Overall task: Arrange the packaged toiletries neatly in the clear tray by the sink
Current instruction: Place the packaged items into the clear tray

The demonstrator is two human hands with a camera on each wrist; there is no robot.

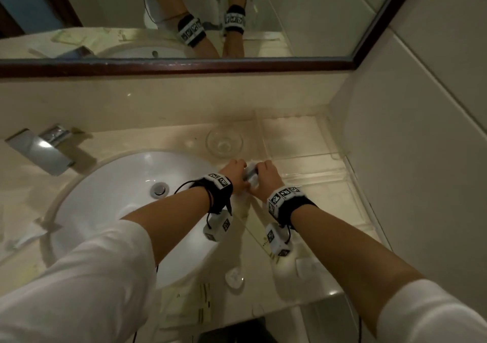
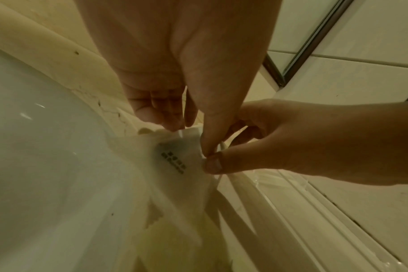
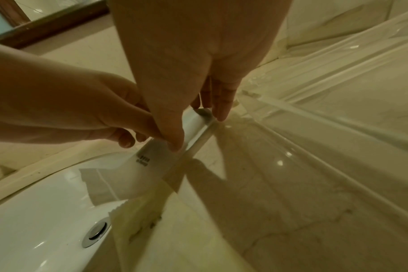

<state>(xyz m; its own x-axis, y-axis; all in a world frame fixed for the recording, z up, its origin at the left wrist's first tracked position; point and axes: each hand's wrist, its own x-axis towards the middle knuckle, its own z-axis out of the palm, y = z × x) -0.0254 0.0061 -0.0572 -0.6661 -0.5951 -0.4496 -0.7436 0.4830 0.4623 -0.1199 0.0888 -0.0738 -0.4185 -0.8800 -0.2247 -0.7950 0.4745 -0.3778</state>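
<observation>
A white sachet (image 1: 250, 176) with small dark print is held between both hands at the left wall of the clear tray (image 1: 337, 155), just right of the sink. My left hand (image 1: 238, 169) pinches its left edge between thumb and fingers. My right hand (image 1: 263, 171) pinches its right edge. In the left wrist view the sachet (image 2: 175, 162) hangs down from my left hand (image 2: 189, 138), and my right thumb (image 2: 212, 165) presses its edge. In the right wrist view my right hand (image 3: 198, 130) holds the sachet (image 3: 149, 165) against the tray's thin wall (image 3: 205, 134).
A white sink (image 1: 126, 205) with a chrome faucet (image 1: 39, 150) lies to the left. A small glass bowl (image 1: 224, 140) stands behind the hands. Flat packets (image 1: 184, 305), a round wrapped item (image 1: 234, 277) and a white bottle (image 1: 286, 269) lie near the front edge. More packets (image 1: 26, 234) sit far left.
</observation>
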